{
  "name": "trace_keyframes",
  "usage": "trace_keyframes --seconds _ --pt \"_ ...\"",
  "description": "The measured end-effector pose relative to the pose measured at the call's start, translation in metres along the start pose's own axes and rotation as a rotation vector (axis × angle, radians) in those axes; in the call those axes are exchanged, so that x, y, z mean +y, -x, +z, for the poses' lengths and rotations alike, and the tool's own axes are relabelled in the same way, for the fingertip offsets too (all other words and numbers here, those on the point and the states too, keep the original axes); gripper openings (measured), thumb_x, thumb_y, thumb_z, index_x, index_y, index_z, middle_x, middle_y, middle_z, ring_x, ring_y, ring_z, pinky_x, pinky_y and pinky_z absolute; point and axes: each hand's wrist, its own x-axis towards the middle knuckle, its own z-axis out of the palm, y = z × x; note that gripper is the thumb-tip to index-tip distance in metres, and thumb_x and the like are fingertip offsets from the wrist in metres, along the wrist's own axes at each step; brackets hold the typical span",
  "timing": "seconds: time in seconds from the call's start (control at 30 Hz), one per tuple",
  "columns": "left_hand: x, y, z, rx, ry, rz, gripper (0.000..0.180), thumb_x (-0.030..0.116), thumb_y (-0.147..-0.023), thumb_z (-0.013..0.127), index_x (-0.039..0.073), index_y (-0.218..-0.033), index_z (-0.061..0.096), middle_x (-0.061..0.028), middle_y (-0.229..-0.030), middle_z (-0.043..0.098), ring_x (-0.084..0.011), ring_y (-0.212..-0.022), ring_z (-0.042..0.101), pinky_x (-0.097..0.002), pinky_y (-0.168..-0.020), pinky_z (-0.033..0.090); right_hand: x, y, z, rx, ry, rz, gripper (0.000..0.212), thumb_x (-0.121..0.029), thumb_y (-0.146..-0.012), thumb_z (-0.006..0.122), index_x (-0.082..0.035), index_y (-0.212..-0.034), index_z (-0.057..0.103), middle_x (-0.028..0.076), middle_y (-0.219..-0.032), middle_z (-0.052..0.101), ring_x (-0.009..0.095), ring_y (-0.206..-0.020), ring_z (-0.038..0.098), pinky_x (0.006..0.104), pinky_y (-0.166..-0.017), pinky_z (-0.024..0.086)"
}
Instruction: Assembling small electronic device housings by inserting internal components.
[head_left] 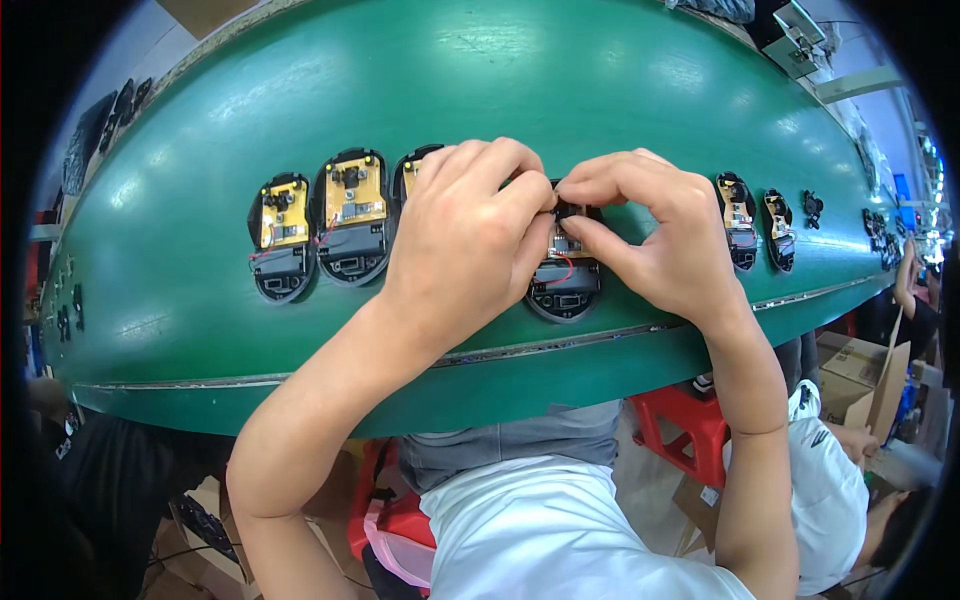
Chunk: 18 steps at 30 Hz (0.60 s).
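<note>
An open computer mouse base (566, 300), a black oval shell with a circuit board and a red wire, lies on the green table in front of me. Over its upper left side is my left hand (470, 235), fingers curled into a pinch that hides what is between them. From the right, my right hand (660, 225) pinches a small black part (565, 210) above the board between thumb and index finger. Both sets of fingertips nearly meet there and cover much of the board. Beside my left hand sit more open mouse bases (350, 215), one partly behind it.
To the right are further mouse bases (736, 220) and a small black piece (812, 208). The green table (480, 90) has a raised seam along its near side. Red stools (685, 425) stand below the edge; another person (825, 490) sits at right near a cardboard box (860, 375).
</note>
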Motion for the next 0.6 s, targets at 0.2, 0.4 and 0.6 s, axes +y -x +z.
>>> trace_keyframes --seconds 0.2,0.4,0.6 --pt "-0.003 0.003 0.001 -0.008 0.044 0.029 0.019 0.004 -0.073 0.077 0.005 -0.086 0.064 -0.0056 -0.093 0.063 -0.028 -0.087 0.062 -0.0401 -0.082 0.047 -0.003 0.004 0.002 0.035 0.124 -0.181 0.015 -0.001 -0.072 0.077 -0.003 -0.084 0.07 0.009 -0.093 0.073 0.027 -0.08 0.067 0.035 -0.071 0.054" --pt "-0.008 0.009 -0.001 -0.007 0.047 0.018 0.017 0.005 -0.074 0.075 0.005 -0.085 0.062 -0.008 -0.093 0.063 -0.0302 -0.088 0.062 -0.0395 -0.08 0.048 -0.003 0.001 0.009 0.055 0.127 -0.176 0.014 -0.003 -0.073 0.077 -0.002 -0.086 0.071 0.011 -0.09 0.074 0.027 -0.077 0.069 0.0353 -0.069 0.055" --pt "-0.008 -0.006 -0.009 -0.175 0.057 0.05 0.01 0.005 -0.082 0.067 0.002 -0.09 0.063 -0.0127 -0.097 0.066 -0.0318 -0.09 0.065 -0.0431 -0.081 0.049 -0.003 -0.017 -0.018 -0.265 0.075 0.072 0.023 0.0 -0.079 0.077 0.004 -0.1 0.073 0.011 -0.099 0.075 0.016 -0.081 0.071 0.029 -0.075 0.056"
